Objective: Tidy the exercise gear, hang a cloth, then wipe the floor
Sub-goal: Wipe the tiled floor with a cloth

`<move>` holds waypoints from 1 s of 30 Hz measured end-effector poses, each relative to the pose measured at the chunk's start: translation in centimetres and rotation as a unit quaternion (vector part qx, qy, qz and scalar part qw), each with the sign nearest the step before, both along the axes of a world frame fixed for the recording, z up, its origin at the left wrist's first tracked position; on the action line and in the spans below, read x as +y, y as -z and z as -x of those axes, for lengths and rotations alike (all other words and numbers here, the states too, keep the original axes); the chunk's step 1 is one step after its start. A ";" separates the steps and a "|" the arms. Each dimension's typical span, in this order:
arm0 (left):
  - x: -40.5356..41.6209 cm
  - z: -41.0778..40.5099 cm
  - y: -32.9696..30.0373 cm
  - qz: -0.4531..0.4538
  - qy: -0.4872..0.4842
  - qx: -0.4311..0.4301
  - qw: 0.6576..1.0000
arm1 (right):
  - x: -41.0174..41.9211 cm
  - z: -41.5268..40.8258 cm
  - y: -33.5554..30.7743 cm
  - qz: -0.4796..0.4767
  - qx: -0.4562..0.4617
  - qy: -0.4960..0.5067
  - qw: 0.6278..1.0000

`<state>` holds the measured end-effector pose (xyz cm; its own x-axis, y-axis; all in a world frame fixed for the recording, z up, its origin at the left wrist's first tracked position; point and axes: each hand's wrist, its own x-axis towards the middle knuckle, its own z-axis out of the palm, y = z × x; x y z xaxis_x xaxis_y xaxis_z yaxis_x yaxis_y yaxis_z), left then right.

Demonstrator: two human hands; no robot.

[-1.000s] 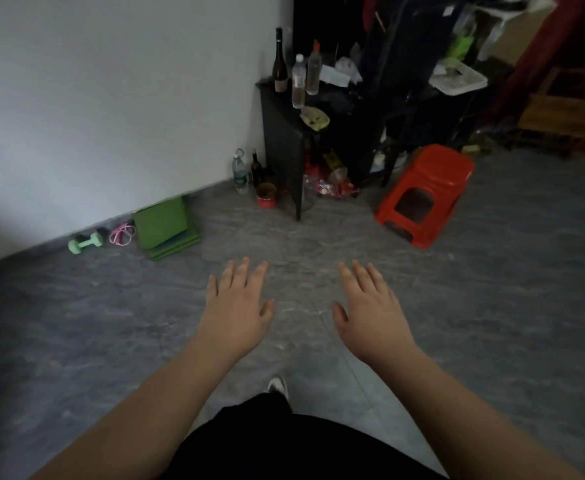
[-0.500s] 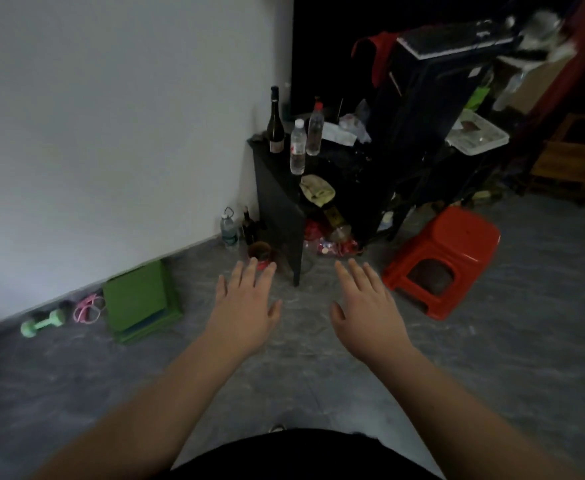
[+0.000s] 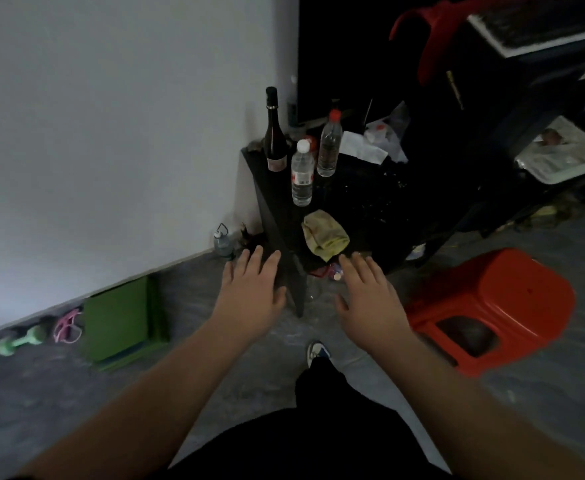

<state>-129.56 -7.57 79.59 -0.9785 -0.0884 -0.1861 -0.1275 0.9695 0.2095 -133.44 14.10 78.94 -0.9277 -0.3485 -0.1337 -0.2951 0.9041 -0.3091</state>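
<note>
Along the wall on the floor (image 3: pixel 76 403) lie a green dumbbell (image 3: pixel 21 342), a pink rope (image 3: pixel 67 325) and a green mat (image 3: pixel 121 320). The left hand (image 3: pixel 249 296) and right hand (image 3: pixel 370 299) hover flat, fingers spread, holding nothing. Just beyond them, a yellow cloth (image 3: pixel 324 235) lies on the dark counter (image 3: pixel 363 202) near bottles (image 3: pixel 301 174). A red stool (image 3: pixel 492 306) stands at right.

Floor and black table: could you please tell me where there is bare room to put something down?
Free: the grey floor between the green mat and the red stool, and the front-left floor. Crowded: the black table, with three bottles, papers and a yellow cloth at its front edge; clutter also sits under it and along the wall.
</note>
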 end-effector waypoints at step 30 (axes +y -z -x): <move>-4.6 9.6 8.8 -0.068 -0.262 -0.057 0.961 | -13.4 19.1 10.1 0.131 -0.062 -0.264 0.954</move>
<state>-139.21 -12.15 70.76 -0.7788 -0.5304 -0.3349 -0.6202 0.7307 0.2852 -152.57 0.72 68.89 -0.5968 -0.7988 -0.0753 -0.6333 0.5266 -0.5670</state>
